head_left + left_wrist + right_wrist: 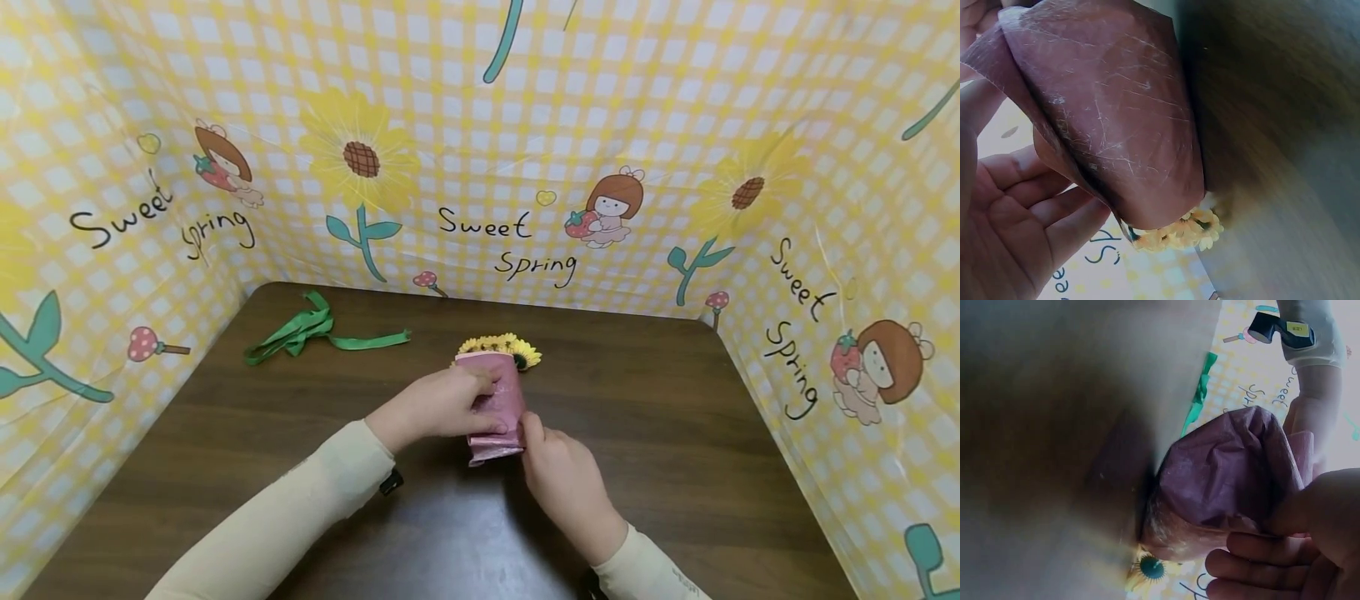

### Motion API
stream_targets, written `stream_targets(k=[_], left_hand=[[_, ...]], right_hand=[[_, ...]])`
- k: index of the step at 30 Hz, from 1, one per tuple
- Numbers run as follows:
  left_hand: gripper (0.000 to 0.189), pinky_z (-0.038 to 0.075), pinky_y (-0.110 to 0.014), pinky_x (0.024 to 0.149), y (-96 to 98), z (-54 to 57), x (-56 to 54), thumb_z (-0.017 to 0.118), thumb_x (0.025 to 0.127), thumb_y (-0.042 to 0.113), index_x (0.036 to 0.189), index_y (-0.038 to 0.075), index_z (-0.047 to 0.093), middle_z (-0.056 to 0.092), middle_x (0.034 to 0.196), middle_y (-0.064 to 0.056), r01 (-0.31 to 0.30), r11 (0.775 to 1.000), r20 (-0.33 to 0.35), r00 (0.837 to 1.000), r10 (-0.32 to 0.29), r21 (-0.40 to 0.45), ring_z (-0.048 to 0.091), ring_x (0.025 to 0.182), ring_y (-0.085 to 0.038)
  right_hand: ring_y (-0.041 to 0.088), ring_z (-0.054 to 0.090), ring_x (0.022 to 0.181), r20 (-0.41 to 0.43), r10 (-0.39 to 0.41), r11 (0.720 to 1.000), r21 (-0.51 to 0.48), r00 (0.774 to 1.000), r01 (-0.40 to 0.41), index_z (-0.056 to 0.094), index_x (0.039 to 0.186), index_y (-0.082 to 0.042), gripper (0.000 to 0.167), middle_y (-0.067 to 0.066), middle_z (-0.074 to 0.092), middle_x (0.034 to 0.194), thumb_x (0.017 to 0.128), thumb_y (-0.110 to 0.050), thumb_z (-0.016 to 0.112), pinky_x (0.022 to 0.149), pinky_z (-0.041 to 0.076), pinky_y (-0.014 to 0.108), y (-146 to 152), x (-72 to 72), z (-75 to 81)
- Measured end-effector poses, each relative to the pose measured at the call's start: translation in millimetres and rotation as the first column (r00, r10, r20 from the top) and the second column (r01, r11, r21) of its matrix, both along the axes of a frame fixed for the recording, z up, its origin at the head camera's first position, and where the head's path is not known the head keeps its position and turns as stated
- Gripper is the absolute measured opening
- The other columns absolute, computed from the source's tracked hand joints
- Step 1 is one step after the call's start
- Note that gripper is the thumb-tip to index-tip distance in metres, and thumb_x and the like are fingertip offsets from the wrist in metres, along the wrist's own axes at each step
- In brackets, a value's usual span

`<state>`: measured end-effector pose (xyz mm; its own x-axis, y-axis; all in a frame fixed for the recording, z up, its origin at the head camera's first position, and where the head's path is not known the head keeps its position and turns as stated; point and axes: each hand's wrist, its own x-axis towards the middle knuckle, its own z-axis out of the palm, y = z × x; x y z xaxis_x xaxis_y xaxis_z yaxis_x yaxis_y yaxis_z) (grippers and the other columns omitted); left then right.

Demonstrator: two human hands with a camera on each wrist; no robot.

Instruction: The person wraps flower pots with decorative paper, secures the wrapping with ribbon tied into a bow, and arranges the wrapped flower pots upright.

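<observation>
A small bunch of yellow flowers (517,347) lies on the table, its heads showing beyond the top of a pink wrapping paper (501,396). My left hand (442,404) holds the paper from the left, with fingers and thumb over its upper face. In the left wrist view, the crinkled, shiny paper (1122,119) hides part of that hand. My right hand (562,475) pinches the lower right edge of the wrap. Seen from the right wrist, the folded end of the paper (1216,469) bulges beside the thumb. The stems are hidden inside.
A loose green ribbon (300,329) lies crumpled at the back left of the dark wooden table (652,383). A yellow checked cloth (480,150) with printed sunflowers and figures stands around the back and sides.
</observation>
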<state>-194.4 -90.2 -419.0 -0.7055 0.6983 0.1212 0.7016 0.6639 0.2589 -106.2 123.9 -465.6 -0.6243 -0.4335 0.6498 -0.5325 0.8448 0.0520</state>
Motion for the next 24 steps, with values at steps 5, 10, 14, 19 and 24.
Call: stream_targets(k=[5, 10, 14, 19, 24], left_hand=[[0.042, 0.043, -0.024, 0.058, 1.0, -0.5, 3.6, 0.073, 0.089, 0.059, 0.090, 0.017, 0.069, 0.050, 0.076, 0.009, -0.002, 1.000, -0.042, 0.999, 0.002, 0.002, 0.045, 0.062, -0.005], [0.036, 0.049, -0.027, 0.066, 3.3, 0.6, 5.2, 0.069, 0.095, 0.052, 0.094, 0.016, 0.072, 0.061, 0.080, 0.006, 0.016, 1.000, -0.035, 0.999, -0.016, -0.004, 0.054, 0.068, -0.010], [0.030, 0.057, -0.032, 0.079, 4.7, 3.3, 5.3, 0.064, 0.100, 0.043, 0.097, 0.015, 0.075, 0.073, 0.097, -0.002, 0.029, 1.000, -0.030, 0.999, -0.029, 0.000, 0.067, 0.084, -0.014], [0.036, 0.049, -0.027, 0.062, 4.0, 6.4, 5.9, 0.071, 0.093, 0.053, 0.089, 0.017, 0.069, 0.058, 0.079, 0.004, 0.031, 0.999, -0.029, 0.999, -0.032, -0.037, 0.052, 0.066, -0.009], [0.041, 0.042, -0.023, 0.057, 2.0, 5.9, 5.7, 0.073, 0.089, 0.059, 0.087, 0.018, 0.066, 0.049, 0.076, 0.008, 0.039, 0.998, -0.028, 0.999, -0.040, -0.056, 0.043, 0.062, -0.005]], right_hand=[[0.021, 0.057, 0.047, -0.020, -0.050, 0.999, -0.002, 0.999, 0.050, 0.058, 0.109, 0.001, 0.029, 0.000, 0.054, 0.057, 0.081, -0.002, 0.065, 0.038, 0.043, 0.034, 0.4, 1.6, -5.3], [0.027, 0.060, 0.057, -0.014, -0.094, 0.994, 0.057, 0.995, 0.095, 0.060, 0.110, -0.001, 0.035, 0.004, 0.060, 0.067, 0.077, -0.006, 0.071, 0.044, 0.046, 0.037, 1.4, 4.9, -3.7], [0.027, 0.057, 0.071, -0.024, -0.056, 0.988, 0.142, 0.998, 0.059, 0.060, 0.104, -0.006, 0.032, 0.006, 0.056, 0.082, 0.079, -0.014, 0.079, 0.053, 0.047, 0.036, 0.2, 6.7, 8.2], [0.024, 0.051, 0.074, -0.039, 0.147, 0.954, 0.268, 0.988, -0.131, 0.063, 0.094, -0.008, 0.013, 0.005, 0.051, 0.085, 0.091, 0.000, 0.053, 0.061, 0.044, 0.033, 1.2, 4.6, 24.6], [0.022, 0.050, 0.073, -0.083, 0.266, 0.923, 0.310, 0.960, -0.229, 0.068, 0.097, -0.006, 0.032, 0.004, 0.053, 0.087, 0.095, -0.001, 0.037, 0.062, 0.046, 0.032, 6.0, 2.4, 27.9]])
